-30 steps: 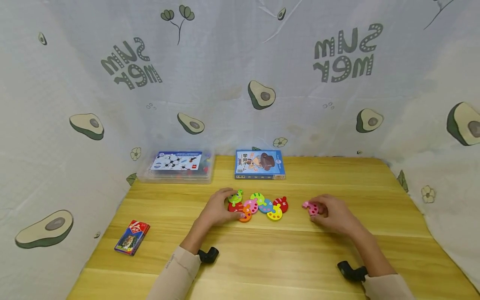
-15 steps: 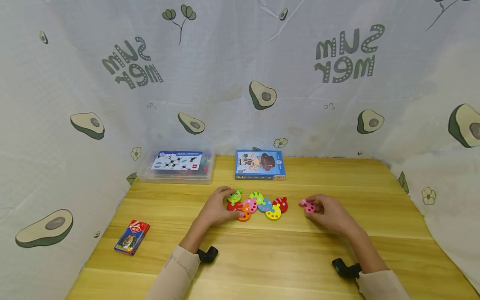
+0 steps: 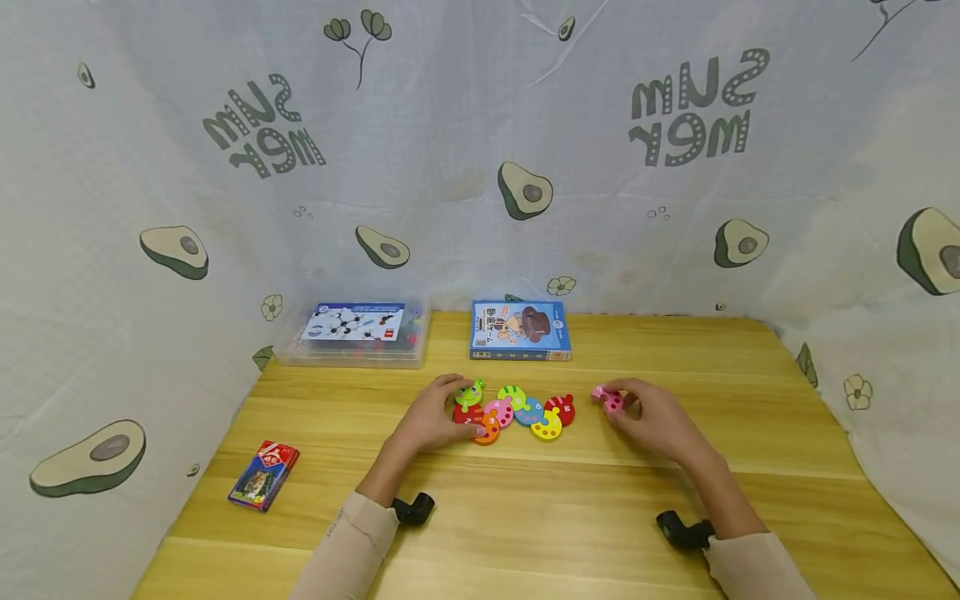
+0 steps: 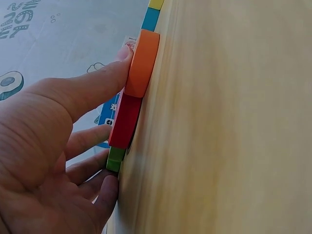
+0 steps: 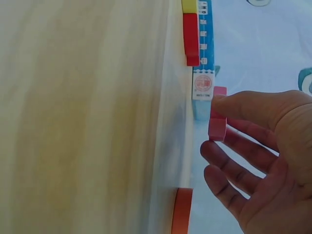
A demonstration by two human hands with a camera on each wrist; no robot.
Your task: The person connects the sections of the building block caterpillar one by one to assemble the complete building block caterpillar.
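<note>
A row of joined caterpillar puzzle pieces [image 3: 513,396] lies on the table, with a green smiling head piece [image 3: 469,393] at its left end and a red piece [image 3: 560,409] at its right end. My left hand [image 3: 433,419] holds the head end, its thumb on the orange piece [image 4: 144,63] and fingertips by the green head. To the right of the row, my right hand [image 3: 654,419] pinches a pink puzzle piece [image 3: 609,398] with dark pink dots. In the right wrist view this pink piece [image 5: 218,127] is raised off the table, apart from the row.
An orange piece [image 5: 182,212] lies on the table below the right hand, hidden in the head view. At the back stand a clear plastic case [image 3: 352,334] and a blue box [image 3: 520,330]. A small card pack [image 3: 264,475] lies at the left.
My right hand has moved left with the pink piece, nearer the row's red end, and has lifted and turned it slightly. The left hand has stayed at the head end.
</note>
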